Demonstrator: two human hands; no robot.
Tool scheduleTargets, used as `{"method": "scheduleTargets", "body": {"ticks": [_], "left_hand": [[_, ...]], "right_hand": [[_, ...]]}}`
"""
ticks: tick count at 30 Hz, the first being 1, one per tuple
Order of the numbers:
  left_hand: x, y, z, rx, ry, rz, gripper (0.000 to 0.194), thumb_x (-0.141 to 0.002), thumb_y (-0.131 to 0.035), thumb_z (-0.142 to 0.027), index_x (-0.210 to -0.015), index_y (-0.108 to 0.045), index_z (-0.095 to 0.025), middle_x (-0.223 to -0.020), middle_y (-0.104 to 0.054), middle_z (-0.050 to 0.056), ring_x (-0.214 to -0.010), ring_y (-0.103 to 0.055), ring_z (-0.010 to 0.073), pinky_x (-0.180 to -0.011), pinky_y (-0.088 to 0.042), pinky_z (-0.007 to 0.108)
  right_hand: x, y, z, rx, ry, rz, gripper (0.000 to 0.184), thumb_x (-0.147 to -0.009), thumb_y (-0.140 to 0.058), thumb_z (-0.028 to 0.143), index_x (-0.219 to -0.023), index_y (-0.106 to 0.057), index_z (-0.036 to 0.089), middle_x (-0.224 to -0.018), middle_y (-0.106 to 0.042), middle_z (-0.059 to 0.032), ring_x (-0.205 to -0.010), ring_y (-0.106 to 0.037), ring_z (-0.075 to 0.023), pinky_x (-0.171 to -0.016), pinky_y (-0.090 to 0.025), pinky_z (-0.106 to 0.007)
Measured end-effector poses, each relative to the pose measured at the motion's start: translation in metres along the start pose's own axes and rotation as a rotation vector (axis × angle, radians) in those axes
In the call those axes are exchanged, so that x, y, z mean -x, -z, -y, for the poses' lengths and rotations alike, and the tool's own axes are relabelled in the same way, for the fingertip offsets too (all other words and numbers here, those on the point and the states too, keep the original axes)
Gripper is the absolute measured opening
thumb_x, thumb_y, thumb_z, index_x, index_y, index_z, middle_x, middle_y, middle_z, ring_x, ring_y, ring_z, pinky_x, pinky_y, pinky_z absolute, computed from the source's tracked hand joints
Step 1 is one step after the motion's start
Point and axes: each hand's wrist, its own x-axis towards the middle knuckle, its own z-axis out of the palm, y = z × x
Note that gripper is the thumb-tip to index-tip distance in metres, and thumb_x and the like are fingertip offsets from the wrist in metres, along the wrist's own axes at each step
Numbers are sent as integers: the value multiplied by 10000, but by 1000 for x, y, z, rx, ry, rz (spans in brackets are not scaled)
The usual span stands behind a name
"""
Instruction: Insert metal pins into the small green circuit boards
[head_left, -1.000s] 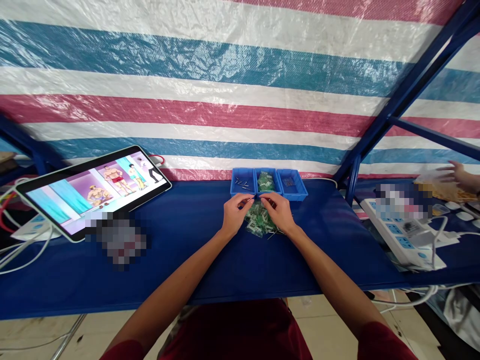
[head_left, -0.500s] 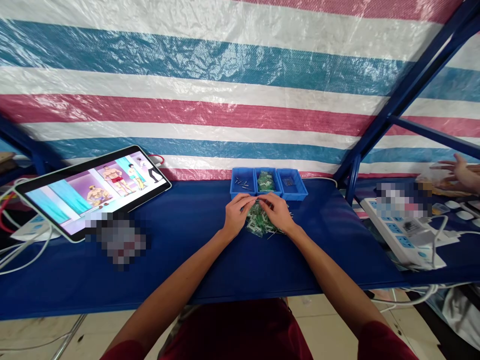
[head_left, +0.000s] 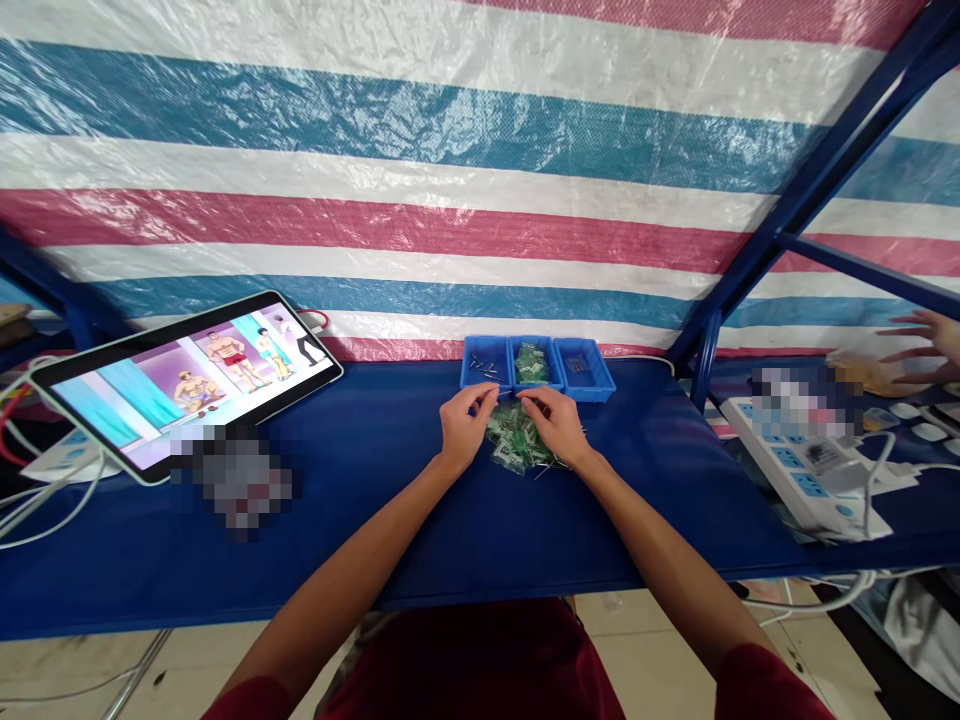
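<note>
My left hand [head_left: 466,424] and my right hand [head_left: 556,424] face each other just in front of three joined blue bins. Thumb and forefinger are pinched on both hands, and a small thin thing seems to lie between the fingertips, too small to name. Under and between the hands spreads a pile of small clear-and-green packets [head_left: 517,445] with thin metal pieces among them. The left bin [head_left: 474,378] holds several thin metal pins. Green packets fill the middle bin [head_left: 532,362]. Some small thin pieces lie in the right bin [head_left: 589,380].
A tablet [head_left: 187,385] playing a cartoon leans at the left, near white cables and a blurred-out object [head_left: 244,485]. At the right lies a white power strip [head_left: 795,465], below a blue metal frame [head_left: 709,350]. Another person's hand [head_left: 926,345] reaches in at the far right.
My left hand has drawn a little to the left, so the fingertips of both hands are farther apart. At the far right, the other person's hand has shifted slightly.
</note>
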Motion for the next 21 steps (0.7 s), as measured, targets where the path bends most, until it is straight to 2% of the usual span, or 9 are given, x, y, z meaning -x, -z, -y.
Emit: {"method": "scheduleTargets", "body": {"ticks": [4, 6, 8, 11, 12, 14, 16, 18, 21], "left_hand": [[-28, -3, 12, -187, -77, -62, 267, -935, -516, -355, -953, -712, -175, -795, -713, 54, -676, -638, 159, -662, -480, 258], [-43, -6, 18, -281, -75, -31, 244, -936, -513, -319, -1018, -693, -176, -808, -706, 55, -696, -634, 169, -696, -473, 265], [-53, -7, 20, -334, -72, -3, 284, -925, -532, -302, -1162, -630, -180, -914, -699, 67, -712, -621, 168, -687, -461, 258], [-50, -6, 14, -337, -101, 67, 337, -921, -535, -296, -1238, -568, -189, -1036, -668, 74, -707, -597, 145, -684, -444, 243], [-45, -5, 10, -338, -111, 117, 293, -922, -530, -299, -1187, -595, -192, -1005, -670, 62, -689, -589, 138, -678, -437, 239], [-30, -4, 2, -369, -100, 240, 181, -918, -533, -317, -942, -664, -195, -825, -670, 29, -636, -573, 139, -627, -406, 234], [-15, -4, -4, -437, -43, 366, 275, -898, -559, -343, -679, -631, -192, -616, -608, 17, -560, -548, 155, -548, -344, 243], [-3, -6, -8, -458, 25, 462, 325, -860, -606, -351, -579, -583, -191, -543, -572, 21, -524, -542, 169, -512, -293, 251], [7, -10, -11, -497, 69, 507, 320, -846, -622, -367, -581, -580, -192, -560, -592, 31, -542, -569, 183, -502, -268, 251]], "right_hand": [[0, 0, -1, 11, -9, -3, 252, -915, -467, 300, -890, -693, 192, -787, -668, -51, -634, -568, -163, -645, -453, -292], [0, 0, -2, 20, -18, -14, 250, -909, -466, 294, -879, -692, 190, -789, -676, -54, -635, -573, -166, -647, -455, -295], [-1, 1, -3, 26, -37, -33, 242, -898, -471, 289, -868, -691, 191, -791, -685, -56, -630, -574, -168, -645, -460, -296], [-1, 1, -6, 51, -59, -37, 216, -867, -488, 268, -829, -686, 191, -774, -687, -53, -614, -570, -167, -639, -460, -295], [-1, 1, -6, 69, -64, -28, 207, -853, -492, 257, -806, -683, 191, -761, -683, -51, -609, -567, -167, -637, -457, -294], [-2, 1, -8, 111, -83, -19, 195, -828, -494, 242, -761, -671, 194, -740, -677, -45, -599, -562, -167, -630, -448, -293], [-2, 2, -9, 134, -111, -34, 189, -814, -493, 234, -742, -664, 197, -723, -675, -43, -594, -563, -170, -620, -441, -291], [-2, 2, -10, 137, -134, -62, 189, -813, -491, 233, -746, -664, 197, -722, -681, -45, -590, -566, -171, -610, -436, -287], [-2, 3, -11, 128, -154, -77, 190, -816, -488, 238, -754, -662, 192, -742, -692, -48, -584, -564, -167, -609, -435, -284]]}}
